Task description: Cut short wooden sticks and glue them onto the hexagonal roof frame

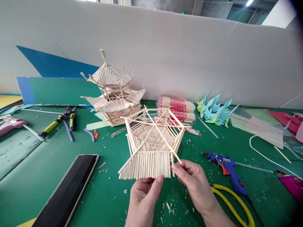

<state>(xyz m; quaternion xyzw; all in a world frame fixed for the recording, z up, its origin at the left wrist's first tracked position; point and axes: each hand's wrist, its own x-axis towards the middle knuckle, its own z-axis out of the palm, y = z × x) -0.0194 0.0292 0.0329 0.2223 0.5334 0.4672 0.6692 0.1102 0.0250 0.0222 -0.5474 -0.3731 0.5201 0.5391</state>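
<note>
A six-sided pavilion frame (151,135) built of thin wooden sticks is held up in front of me, tilted so its woven-looking floor shows. One slanted roof panel of side-by-side sticks (144,165) faces me. My left hand (145,195) grips the lower edge of that panel, thumb on top and fingers underneath. At the panel's right end, my right hand (194,181) pinches a short wooden stick (172,165) between thumb and fingers, beside the last stick of the row. Behind stands a two-roofed stick pavilion (113,91).
A blue glue gun (227,167) and yellow-handled tool (236,201) lie right; a phone (68,189) lies left. Pliers (56,123) and a pink glue gun (11,124) are farther left. Stick bundles (176,108) and blue paper folds (215,110) stand behind, before a white partition (189,56).
</note>
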